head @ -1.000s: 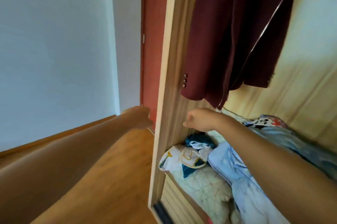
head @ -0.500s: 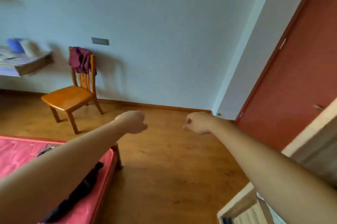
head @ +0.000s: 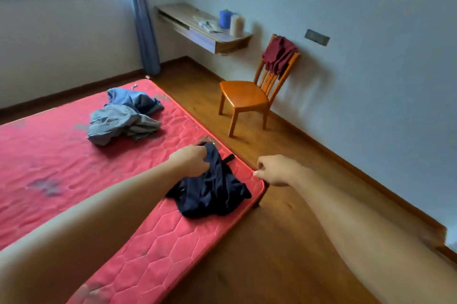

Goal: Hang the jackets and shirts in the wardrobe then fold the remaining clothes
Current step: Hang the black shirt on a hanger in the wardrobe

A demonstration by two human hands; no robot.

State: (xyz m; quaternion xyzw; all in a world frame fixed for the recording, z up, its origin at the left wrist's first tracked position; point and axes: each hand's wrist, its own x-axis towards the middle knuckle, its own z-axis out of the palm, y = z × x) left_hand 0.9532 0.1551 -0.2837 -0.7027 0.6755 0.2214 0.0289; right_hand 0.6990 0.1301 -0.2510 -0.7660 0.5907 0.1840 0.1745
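Head view. The navy garment (head: 212, 187) lies crumpled on the near right corner of the red mattress (head: 153, 249), its hem reaching the rounded edge. The left hand (head: 191, 160) sits at the garment's 11 o'clock end, fingers curled into the raised fabric and grasping it. The right hand (head: 273, 170), at 3 o'clock from the garment and just past the mattress corner, is clenched loosely on nothing, above the wooden floor (head: 259, 254). A grey and blue clothes pile (head: 123, 115) rests on the mattress at 10 o'clock, well apart. At 1 o'clock stands a wooden chair (head: 243, 98) with a maroon garment (head: 279, 55) over its back; at 12 o'clock a wall-mounted bench (head: 197, 31) carries a blue container (head: 225, 19). The wardrobe is out of view. Likely hazards: a one-handed pull from a single bunched point may drag the cloth over the corner onto the floor, and while it stays crumpled its type cannot be told, so it could be wrongly sorted for hanging or for folding
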